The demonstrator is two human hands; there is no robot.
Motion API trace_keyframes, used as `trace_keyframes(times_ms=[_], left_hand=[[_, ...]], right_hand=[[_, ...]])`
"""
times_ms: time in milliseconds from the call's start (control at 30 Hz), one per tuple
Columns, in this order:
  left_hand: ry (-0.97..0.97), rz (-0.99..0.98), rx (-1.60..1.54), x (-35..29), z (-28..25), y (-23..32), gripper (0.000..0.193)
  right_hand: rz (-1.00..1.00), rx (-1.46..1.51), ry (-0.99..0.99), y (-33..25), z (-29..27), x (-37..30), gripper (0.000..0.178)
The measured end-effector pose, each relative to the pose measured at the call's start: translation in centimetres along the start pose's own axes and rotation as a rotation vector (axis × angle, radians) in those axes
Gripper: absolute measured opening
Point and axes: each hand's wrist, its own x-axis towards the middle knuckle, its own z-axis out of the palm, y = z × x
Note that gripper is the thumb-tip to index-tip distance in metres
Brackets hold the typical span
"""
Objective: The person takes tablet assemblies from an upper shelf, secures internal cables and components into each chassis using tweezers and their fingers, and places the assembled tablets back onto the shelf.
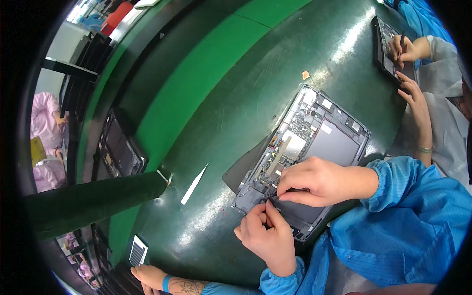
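Observation:
An opened laptop base point(339, 142) lies in front of me, with its green-grey circuit board point(294, 142) and flat inner panels exposed. My left hand point(268, 238) is at its near left corner, thumb and forefinger pinched together. Close beside it, my right hand point(322, 182) reaches over the base, its fingertips also pinched and nearly meeting the left ones. Whatever is between the fingertips is too small or hidden to tell. A dark flat panel point(241, 169) sticks out from under the base's left side.
A white pointed tool point(195, 184) lies left on the green table point(216, 132). Beyond a dark post point(98, 201) sits another opened device point(120, 145). A co-worker's hands point(405, 51) handle a device point(386, 49) far right. Another hand point(150, 278) rests lower left near a white-framed item point(138, 251).

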Motion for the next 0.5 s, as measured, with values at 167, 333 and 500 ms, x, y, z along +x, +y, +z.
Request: trace_keyframes(times_ms=[167, 333, 500], left_hand=[[0.002, 0.03, 0.014, 0.3, 0.2, -0.6, 0.01], [0.007, 0.043, 0.021, 0.4, 0.1, -0.8, 0.011], [0.043, 0.072, 0.007, 0.3, 0.3, -1.1, 0.012]], right_hand=[[-0.008, -0.025, -0.002, 0.5, 0.5, 0.2, 0.011], [-0.023, -0.058, 0.001, 0.5, 0.9, 0.1, 0.012], [-0.035, -0.044, 0.009, -0.1, 0.9, 0.7, 0.012]])
